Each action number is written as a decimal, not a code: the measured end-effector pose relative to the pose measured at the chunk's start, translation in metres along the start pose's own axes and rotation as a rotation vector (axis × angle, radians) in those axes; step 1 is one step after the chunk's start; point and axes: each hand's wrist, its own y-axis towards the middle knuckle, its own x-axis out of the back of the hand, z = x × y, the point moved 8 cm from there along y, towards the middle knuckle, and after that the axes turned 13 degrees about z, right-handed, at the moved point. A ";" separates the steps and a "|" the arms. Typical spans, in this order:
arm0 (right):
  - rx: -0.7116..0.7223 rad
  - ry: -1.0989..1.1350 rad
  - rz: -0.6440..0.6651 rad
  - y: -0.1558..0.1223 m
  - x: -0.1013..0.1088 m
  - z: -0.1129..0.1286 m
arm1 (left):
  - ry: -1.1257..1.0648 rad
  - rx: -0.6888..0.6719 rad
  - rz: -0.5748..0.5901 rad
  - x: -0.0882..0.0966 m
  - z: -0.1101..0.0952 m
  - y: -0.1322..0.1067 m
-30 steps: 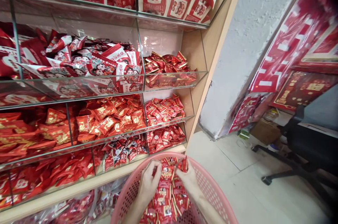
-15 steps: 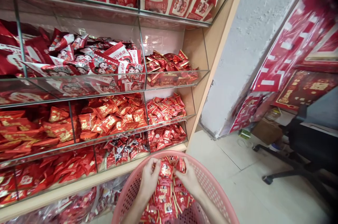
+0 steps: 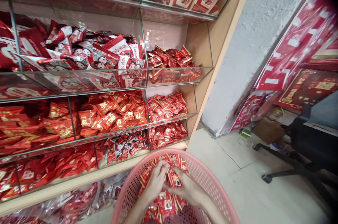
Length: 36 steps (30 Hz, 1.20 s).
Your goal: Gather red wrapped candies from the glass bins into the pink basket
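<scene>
A pink plastic basket at the bottom middle holds many small red candy packets. Both my hands are inside it, close together over the pile. My left hand has its fingers curled around some of the packets. My right hand pinches one red packet between thumb and fingers, touching the left hand.
A wooden shelf unit with clear acrylic bins full of red packets fills the left. A grey concrete pillar stands to the right, then red banners, a cardboard box and a black office chair on the tiled floor.
My hands have dropped lower into the basket and come together over the packets. The view has tilted down a little.
</scene>
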 end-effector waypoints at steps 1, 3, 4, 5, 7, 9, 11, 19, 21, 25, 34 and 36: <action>0.001 0.006 -0.002 -0.001 0.002 0.001 | -0.025 0.013 0.034 -0.003 -0.003 -0.002; 0.013 0.027 -0.001 -0.001 0.004 0.002 | -0.035 0.021 0.083 -0.009 -0.011 -0.006; 0.013 0.043 0.001 -0.001 0.005 0.001 | -0.028 0.022 0.100 -0.010 -0.015 -0.008; 0.006 0.066 -0.005 0.000 0.006 -0.001 | -0.033 0.029 0.120 -0.012 -0.018 -0.009; -0.032 0.135 -0.055 0.001 0.010 -0.008 | -0.084 0.041 0.165 -0.014 -0.021 -0.011; -0.054 0.224 -0.133 0.002 0.017 -0.014 | -0.168 0.033 0.199 -0.013 -0.021 -0.009; -0.020 0.288 -0.190 0.003 0.026 -0.014 | -0.212 -0.008 0.161 -0.003 -0.019 -0.005; -0.202 -0.086 -0.342 -0.013 0.082 -0.033 | 0.191 -0.148 -0.519 0.105 0.005 -0.011; -0.311 -0.240 -0.336 -0.020 0.087 -0.042 | 0.292 -0.095 -0.558 0.117 0.014 -0.011; -0.526 -0.407 -0.306 -0.034 0.080 -0.060 | 0.343 -0.088 -0.549 0.121 0.021 -0.009; -0.586 0.359 -0.233 -0.044 0.026 -0.104 | 0.393 -0.075 -0.522 0.117 0.015 -0.008; -0.571 0.527 -0.247 -0.044 0.018 -0.107 | 0.387 -0.079 -0.508 0.116 0.015 -0.008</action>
